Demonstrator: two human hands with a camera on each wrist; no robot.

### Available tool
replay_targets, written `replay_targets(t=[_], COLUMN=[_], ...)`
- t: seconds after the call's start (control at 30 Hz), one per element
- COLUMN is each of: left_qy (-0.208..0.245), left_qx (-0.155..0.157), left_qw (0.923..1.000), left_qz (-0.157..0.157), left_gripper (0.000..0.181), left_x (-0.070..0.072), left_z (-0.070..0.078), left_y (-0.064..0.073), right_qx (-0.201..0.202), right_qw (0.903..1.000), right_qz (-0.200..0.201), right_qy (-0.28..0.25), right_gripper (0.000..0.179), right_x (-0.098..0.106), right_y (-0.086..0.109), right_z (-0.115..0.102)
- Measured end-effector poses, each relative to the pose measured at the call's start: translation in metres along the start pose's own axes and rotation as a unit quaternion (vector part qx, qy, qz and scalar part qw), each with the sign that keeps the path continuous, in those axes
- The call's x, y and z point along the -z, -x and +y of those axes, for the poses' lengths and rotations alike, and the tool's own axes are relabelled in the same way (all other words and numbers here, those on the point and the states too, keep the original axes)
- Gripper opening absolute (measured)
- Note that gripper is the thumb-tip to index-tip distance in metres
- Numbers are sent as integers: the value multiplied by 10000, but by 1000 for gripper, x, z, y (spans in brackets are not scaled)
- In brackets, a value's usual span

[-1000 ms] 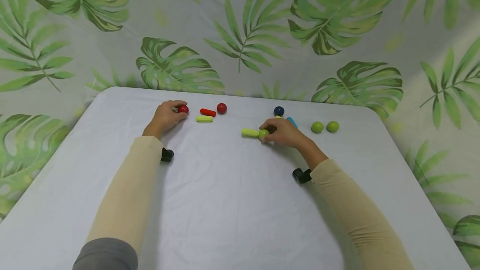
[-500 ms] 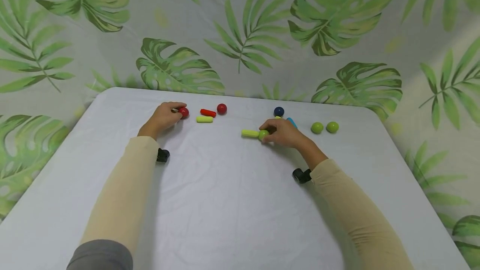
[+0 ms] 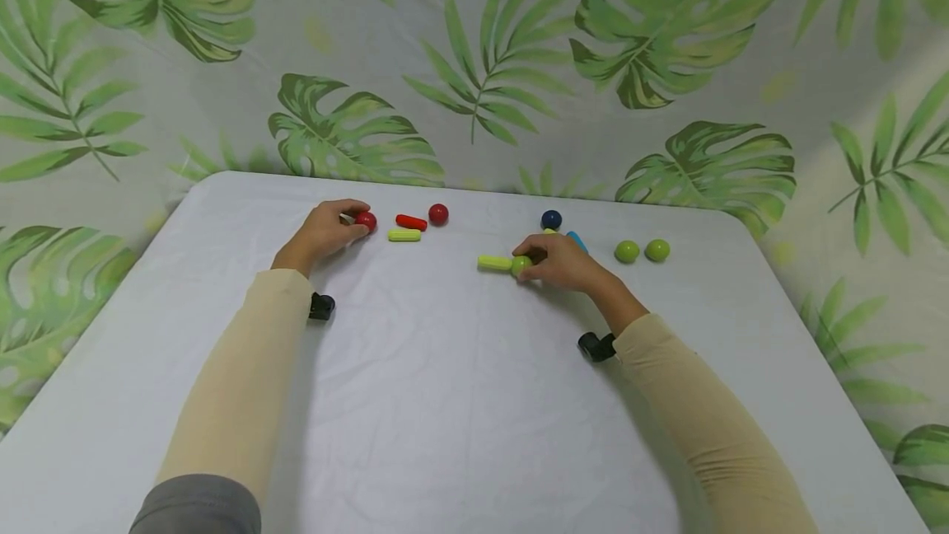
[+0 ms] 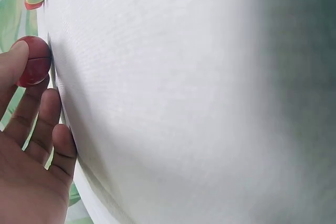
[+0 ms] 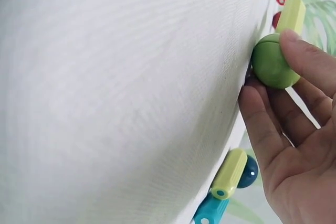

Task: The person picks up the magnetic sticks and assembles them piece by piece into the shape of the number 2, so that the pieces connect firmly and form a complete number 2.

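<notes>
My left hand [image 3: 324, 229] pinches a shiny red ball [image 3: 366, 222] at the back left of the table. A seam line runs around this ball, and the thumb presses on it in the left wrist view. To its right lie a red stick [image 3: 411, 222], a yellow-green stick [image 3: 404, 235] and a second red ball [image 3: 439, 214]. With thumb and fingers my right hand [image 3: 559, 264] holds a green ball [image 5: 270, 64]. That ball sits against the end of another yellow-green stick [image 3: 494, 263], which points left.
Behind the right hand are a dark blue ball [image 3: 552, 221], a blue stick [image 3: 578, 242] and a yellow-green stick [image 5: 229, 174], partly hidden in the head view. Two green balls [image 3: 627, 251] stand farther right. A leaf-print cloth [image 3: 489, 64] hangs behind the white table [image 3: 445, 402].
The left forearm has shifted slightly left, and the red ball in that hand has moved a little toward the right and nearer. The right hand has stayed in place.
</notes>
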State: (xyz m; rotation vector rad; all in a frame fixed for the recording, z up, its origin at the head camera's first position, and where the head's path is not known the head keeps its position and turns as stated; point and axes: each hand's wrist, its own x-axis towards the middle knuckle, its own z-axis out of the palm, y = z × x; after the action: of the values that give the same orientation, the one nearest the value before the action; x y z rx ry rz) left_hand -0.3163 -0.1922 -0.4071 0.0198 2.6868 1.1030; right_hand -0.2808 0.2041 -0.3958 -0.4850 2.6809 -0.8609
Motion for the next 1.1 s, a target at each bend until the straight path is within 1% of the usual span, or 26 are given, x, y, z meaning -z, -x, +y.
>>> replay_targets(t=[0.33, 0.47, 0.57, 0.67, 0.77, 0.83, 0.93, 1.0, 1.1], left_qy=[-122, -67, 30, 94, 131, 73, -139, -314, -446], left_qx=[-80, -46, -84, -268, -557, -737, -1032, -1190, -1370], left_qw=[9999, 10000, 10000, 9996, 9982, 9970, 9944, 9923, 9895], left_qz=[56, 34, -10, 30, 175, 243, 173, 120, 70], left_gripper=[46, 46, 46, 46, 45, 43, 42, 41, 40], left_x=[0, 0, 3, 9, 15, 16, 12, 8, 2], left_z=[2, 1, 3, 7, 15, 20, 28, 32, 38], left_y=[0, 3, 7, 11, 16, 20, 29, 35, 44], right_qx=[-10, 27, 59, 49, 21, 23, 34, 52, 96], right_qw=[10000, 10000, 9999, 9999, 9998, 9998, 9999, 9999, 9999], right_qz=[0, -6, 5, 2, -9, -24, -34, -27, 3], right_qy=[-46, -96, -95, -112, -174, -188, -151, -105, -82], right_gripper=[37, 37, 37, 37, 37, 37, 38, 38, 38], right_x=[2, 1, 0, -1, -2, -1, -1, -1, -1], right_y=[1, 1, 1, 1, 0, 1, 1, 0, 0], right_z=[-1, 0, 1, 2, 2, 2, 3, 3, 3])
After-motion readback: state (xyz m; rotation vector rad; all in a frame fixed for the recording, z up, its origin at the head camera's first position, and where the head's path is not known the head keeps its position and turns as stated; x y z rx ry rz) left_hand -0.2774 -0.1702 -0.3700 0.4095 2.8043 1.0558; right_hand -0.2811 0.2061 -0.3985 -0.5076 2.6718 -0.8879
